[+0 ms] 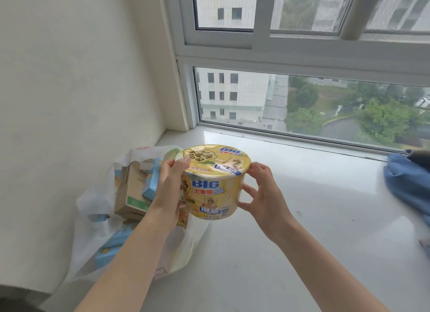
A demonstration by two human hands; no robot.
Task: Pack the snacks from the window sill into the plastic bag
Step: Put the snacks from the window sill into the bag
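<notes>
A big yellow instant-noodle cup (215,183) is held in the air between both hands, above the white window sill (302,195). My left hand (171,190) grips its left side. My right hand (260,195) touches its right side with spread fingertips. Just left of the cup lies the white plastic bag (93,218), its mouth open. Inside it I see a brown carton (131,193) and light blue boxes (151,183).
The bag sits in the corner against the white wall (69,78). A blue cloth (409,183) lies at the sill's right edge. The window (302,102) runs along the back of the sill.
</notes>
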